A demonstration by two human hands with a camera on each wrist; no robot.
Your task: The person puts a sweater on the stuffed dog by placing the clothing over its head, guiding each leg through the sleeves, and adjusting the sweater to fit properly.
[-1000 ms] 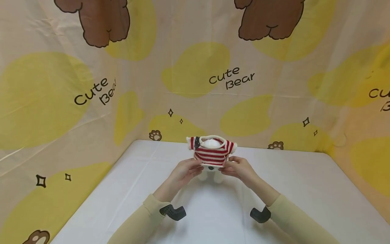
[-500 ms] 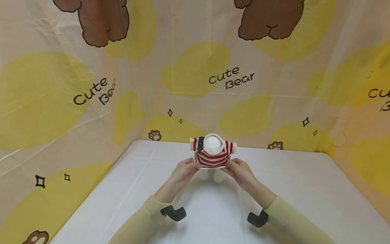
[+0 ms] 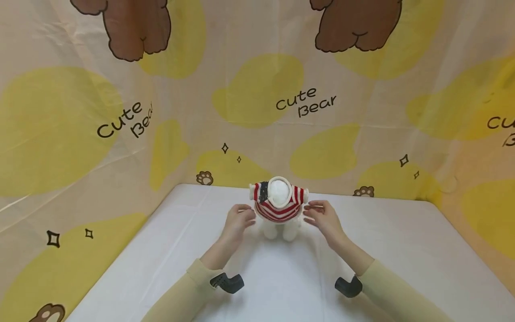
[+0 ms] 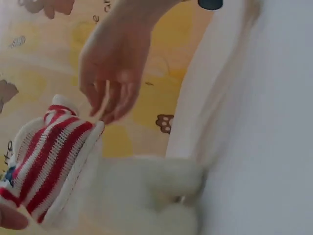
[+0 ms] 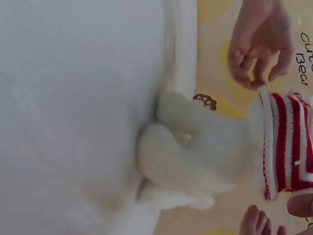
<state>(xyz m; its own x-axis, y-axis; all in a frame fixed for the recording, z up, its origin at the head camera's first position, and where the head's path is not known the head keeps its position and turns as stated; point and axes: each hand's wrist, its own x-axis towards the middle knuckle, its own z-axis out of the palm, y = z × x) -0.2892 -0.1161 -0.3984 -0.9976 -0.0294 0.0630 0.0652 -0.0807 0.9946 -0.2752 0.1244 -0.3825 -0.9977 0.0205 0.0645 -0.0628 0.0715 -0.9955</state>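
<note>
Three walls of cloth backdrop [image 3: 257, 89], printed with brown bears and yellow patches, fill the upper part of the head view, and a white table [image 3: 402, 268] spreads across the lower half. Near the table's far edge, at the middle of the frame, a white plush toy [image 3: 277, 226] stands upright on its legs, wearing a red and white striped sweater [image 3: 278, 206] bunched high around its upper body. Both hands flank it. At left of the toy, the left hand [image 3: 238, 218] hovers just beside the sweater, fingers loosely bent and holding nothing. At right of the toy, the right hand [image 3: 322, 215] sits just beside the sweater's other side, fingers relaxed and apart from the knit, also holding nothing.
</note>
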